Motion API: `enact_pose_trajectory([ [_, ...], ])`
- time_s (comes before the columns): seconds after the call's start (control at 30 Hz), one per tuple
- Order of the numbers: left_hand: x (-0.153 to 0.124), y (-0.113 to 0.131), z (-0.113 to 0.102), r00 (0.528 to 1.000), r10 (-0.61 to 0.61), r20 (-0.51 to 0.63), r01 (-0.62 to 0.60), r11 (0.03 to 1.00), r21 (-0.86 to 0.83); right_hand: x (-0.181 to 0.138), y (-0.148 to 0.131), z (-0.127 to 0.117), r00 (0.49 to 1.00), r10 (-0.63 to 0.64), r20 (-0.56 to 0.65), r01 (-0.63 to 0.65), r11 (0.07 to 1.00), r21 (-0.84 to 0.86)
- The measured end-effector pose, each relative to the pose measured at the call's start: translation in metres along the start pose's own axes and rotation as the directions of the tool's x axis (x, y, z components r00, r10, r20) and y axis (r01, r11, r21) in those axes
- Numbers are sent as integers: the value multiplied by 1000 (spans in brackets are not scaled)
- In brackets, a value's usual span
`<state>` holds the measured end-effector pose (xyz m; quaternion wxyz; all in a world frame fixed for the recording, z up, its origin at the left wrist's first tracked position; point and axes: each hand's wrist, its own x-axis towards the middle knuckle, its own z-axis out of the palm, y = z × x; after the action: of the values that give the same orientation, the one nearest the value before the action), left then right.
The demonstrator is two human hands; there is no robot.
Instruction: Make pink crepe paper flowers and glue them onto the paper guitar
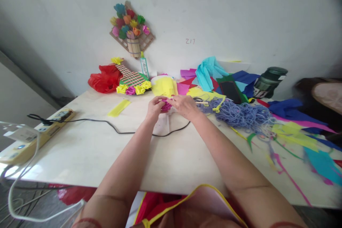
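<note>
My left hand (155,107) and my right hand (184,105) meet over the white table (88,149), both pinched around a small pink crepe paper flower (166,105). A thin wooden stick (201,102) pokes out from the flower to the right, past my right hand. Fingers of both hands are curled closed on the paper. A pile of blue-grey yarn (240,112) lies just right of my right hand.
A black cable (117,130) runs across the table from a yellow power strip (34,137) at the left edge. A yellow paper strip (119,107), red bag (106,78), stick-and-flower craft (133,80), glue bottle (144,66) and coloured paper sheets (208,73) lie at the back. Paper scraps (299,131) cover the right side. A dark jar (268,82) stands at the back right.
</note>
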<state>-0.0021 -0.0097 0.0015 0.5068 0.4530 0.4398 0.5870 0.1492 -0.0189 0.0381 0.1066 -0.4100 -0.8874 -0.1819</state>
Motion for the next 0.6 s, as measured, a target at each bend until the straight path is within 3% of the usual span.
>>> enact_pose_trajectory([
  [0.4,2,-4,2,999,38,9,-38,999,36,5,1,4,985,169,31,-171,979,109],
  [0.6,10,-18,2,973,232,-6,-227,956,184,7,-2,3,968,251,16,-251,955,157],
])
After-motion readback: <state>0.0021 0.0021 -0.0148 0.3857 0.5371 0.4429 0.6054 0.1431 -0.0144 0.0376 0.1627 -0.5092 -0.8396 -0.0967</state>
